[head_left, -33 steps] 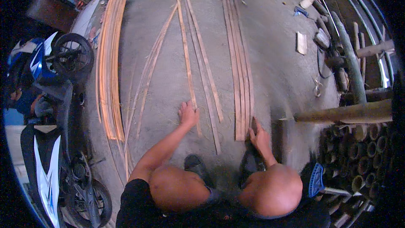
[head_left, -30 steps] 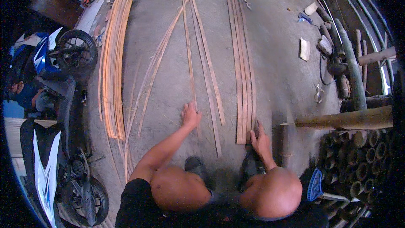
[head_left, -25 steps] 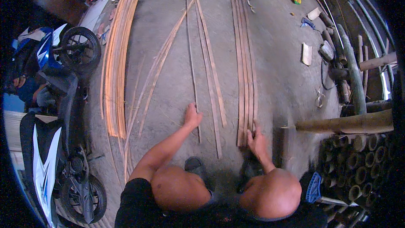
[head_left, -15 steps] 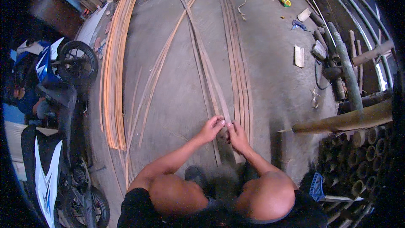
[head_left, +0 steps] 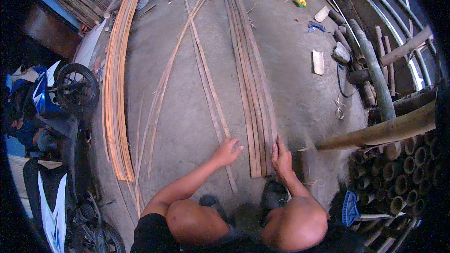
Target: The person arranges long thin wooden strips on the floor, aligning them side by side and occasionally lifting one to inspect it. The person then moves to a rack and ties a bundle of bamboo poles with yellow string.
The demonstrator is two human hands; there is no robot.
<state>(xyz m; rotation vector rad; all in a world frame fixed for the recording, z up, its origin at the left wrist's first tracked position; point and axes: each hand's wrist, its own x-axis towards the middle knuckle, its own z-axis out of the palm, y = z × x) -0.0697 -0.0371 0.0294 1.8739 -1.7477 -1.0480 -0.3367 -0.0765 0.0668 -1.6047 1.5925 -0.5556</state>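
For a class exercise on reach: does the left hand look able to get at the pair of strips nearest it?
Probably yes: the left hand appears empty and over the pair of strips, with nothing visible blocking its way.

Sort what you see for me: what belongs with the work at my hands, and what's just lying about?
Likely in the work:
row of flat wood-brown strips, at your right hand
pair of thin wood-brown strips, by your left hand
long orange-brown stack of strips, to the left

Apparently just around:
blue-and-white motorbike
rough grey stone
pale curved offcut
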